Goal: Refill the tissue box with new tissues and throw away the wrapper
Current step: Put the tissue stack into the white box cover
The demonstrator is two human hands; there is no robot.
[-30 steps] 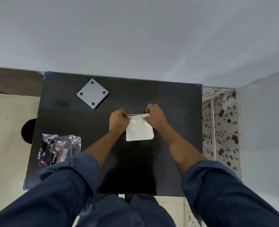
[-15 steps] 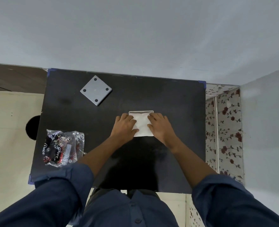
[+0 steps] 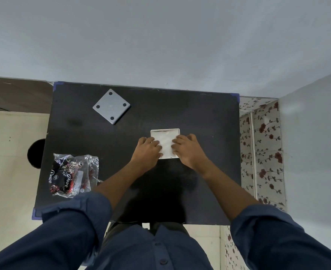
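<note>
A square white tissue box [image 3: 178,130] sits open on the black table [image 3: 209,117], with a stack of white tissues [image 3: 166,142] lying inside it. My left hand [image 3: 148,151] rests flat on the tissues' left side, fingers spread. My right hand [image 3: 188,148] presses flat on their right side. The hands cover both side rims of the box. The grey square lid [image 3: 111,106], with a dark dot near each corner, lies apart at the table's back left. The crumpled clear wrapper [image 3: 73,175] with dark print lies at the front left of the table.
A pale wall stands directly behind the table. A dark round object [image 3: 36,152] sits on the floor beside the table's left edge. A flower-patterned surface [image 3: 265,145] runs along the right edge.
A second ago both hands pinched the tissue stack's far edge above the table. They have since lowered it into the box and now press flat on it.
</note>
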